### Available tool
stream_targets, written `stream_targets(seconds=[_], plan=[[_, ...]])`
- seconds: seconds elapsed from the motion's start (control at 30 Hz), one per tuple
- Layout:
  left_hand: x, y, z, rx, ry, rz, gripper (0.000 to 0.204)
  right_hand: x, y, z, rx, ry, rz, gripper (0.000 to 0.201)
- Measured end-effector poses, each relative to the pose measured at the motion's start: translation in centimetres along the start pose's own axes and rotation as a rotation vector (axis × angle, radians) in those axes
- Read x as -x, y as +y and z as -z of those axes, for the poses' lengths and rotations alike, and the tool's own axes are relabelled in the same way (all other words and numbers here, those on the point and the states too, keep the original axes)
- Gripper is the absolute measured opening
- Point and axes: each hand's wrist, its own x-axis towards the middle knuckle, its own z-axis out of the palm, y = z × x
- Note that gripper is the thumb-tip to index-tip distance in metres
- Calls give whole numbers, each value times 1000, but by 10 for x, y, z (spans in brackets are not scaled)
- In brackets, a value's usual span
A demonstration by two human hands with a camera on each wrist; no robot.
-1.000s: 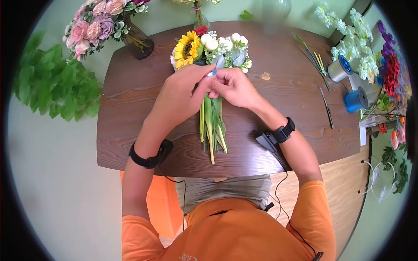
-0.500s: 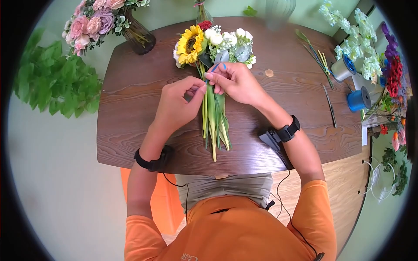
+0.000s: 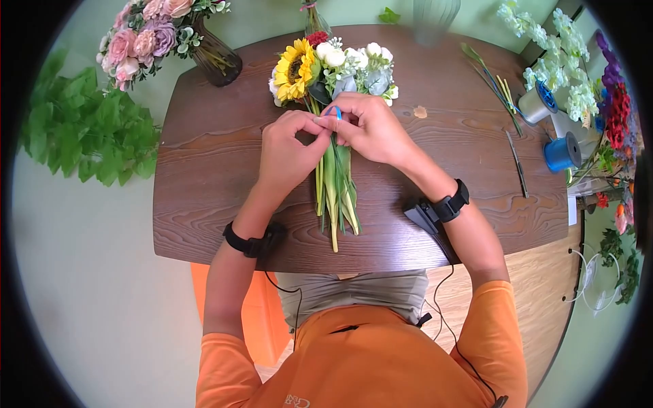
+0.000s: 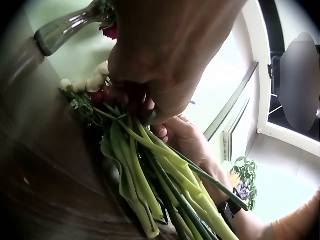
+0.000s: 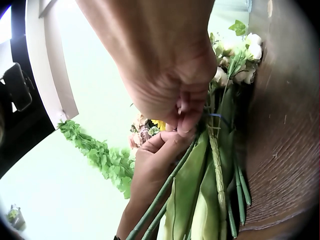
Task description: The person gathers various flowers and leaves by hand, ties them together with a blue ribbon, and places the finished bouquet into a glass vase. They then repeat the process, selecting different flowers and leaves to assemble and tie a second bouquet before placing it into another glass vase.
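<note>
A bouquet with a sunflower (image 3: 295, 70) and white flowers (image 3: 373, 61) lies on the table, its green stems (image 3: 335, 183) toward the person. Both hands meet over the upper stems, below the blooms. A blue ribbon (image 3: 338, 113) loops up at the right hand (image 3: 371, 128), whose thumb and fingers pinch it. The left hand (image 3: 289, 151) has thumb and forefinger tips together beside the right fingertips, at the ribbon. In the right wrist view a blue strand (image 5: 216, 115) crosses the stems (image 5: 216, 165). What lies between the fingertips is partly hidden.
Spools of blue ribbon (image 3: 562, 154) and pale ribbon (image 3: 535, 104) stand at the table's right, near loose stems (image 3: 500, 92) and a dark thin tool (image 3: 518, 166). A glass vase (image 3: 219, 60) of pink roses stands back left; more flowers fill the right edge.
The hands parted from above the stems, the left moving down and left. It has since come back up to the right fingertips. The bouquet shifted slightly right, and the blue loop shows more clearly.
</note>
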Motion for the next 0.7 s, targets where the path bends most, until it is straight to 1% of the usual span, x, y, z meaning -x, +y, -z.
stream_targets(seconds=[0.03, 0.07, 0.1, 0.13, 0.27, 0.33, 0.37, 0.43, 0.47, 0.53, 0.57, 0.63, 0.67, 0.7], plan=[[-1, -2, -2, 15, 51, 5, 12, 0, -1, 0, -3, -8, -24, 17], [-2, -3, -2, 14, 51, 5, 12, -1, -2, 1, -5, -16, -49, 16], [-3, -4, -2, 63, 53, 91, 14, 0, -3, 1, -6, -16, -49, 16], [-4, -5, -2, 111, 56, 177, 17, 0, -4, 1, -61, -19, -89, 14], [-6, -8, -4, 182, 85, 134, 21, -1, -5, 1, -180, -44, -193, 13], [-5, -9, 0, 193, -52, 253, 21, -1, 0, 1, -216, -44, -185, 14], [-5, -10, 0, 193, -52, 252, 21, -1, 2, 1, -250, -43, -179, 15], [-6, -12, -1, 398, -47, 293, 17, -2, 3, 0, -284, -41, -171, 15], [-6, -12, -1, 398, -47, 292, 17, -2, 3, -1, -317, -38, -164, 16], [-5, -13, 3, 554, -55, 297, 21, -2, 4, 1, -282, -47, -175, 16], [-4, -13, 6, 554, -56, 298, 21, -2, 5, 2, -248, -57, -184, 16], [-3, -12, 13, 630, -10, 366, 26, -2, 4, 2, -255, -58, -185, 16], [-3, -11, 13, 630, -11, 367, 26, -2, 4, 2, -263, -60, -184, 16], [-3, -11, 13, 622, 34, 358, 27, -2, 4, 2, -263, -60, -184, 16]])
